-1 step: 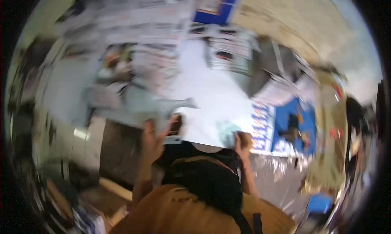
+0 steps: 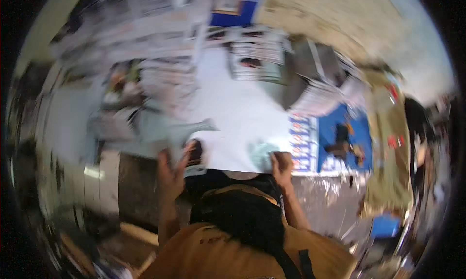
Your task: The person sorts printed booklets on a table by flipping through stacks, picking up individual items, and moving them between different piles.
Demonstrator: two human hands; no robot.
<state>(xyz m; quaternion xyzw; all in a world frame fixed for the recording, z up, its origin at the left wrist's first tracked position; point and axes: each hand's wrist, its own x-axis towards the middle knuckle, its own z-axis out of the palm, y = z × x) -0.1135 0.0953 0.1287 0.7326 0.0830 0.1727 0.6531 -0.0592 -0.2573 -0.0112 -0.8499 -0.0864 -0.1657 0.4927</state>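
Note:
At the near edge of the white table is my left hand, fingers up and spread apart. Its thumb side lies beside a small printed sheet with a dark picture; blur hides whether they touch. My right hand rests at the table's near edge, further right, with its fingers curled in. Whatever those fingers hold, if anything, is hidden. A pale greenish patch shows on the table just left of it.
Stacks of printed papers cover the table's left side. More paper stacks stand at the back, with a grey-covered bundle to their right. A blue sheet bearing small dark objects lies at the right, near a tan cloth.
The whole scene has shifted left in the picture, as my view turned right. Both hands keep about the same places along the table edge.

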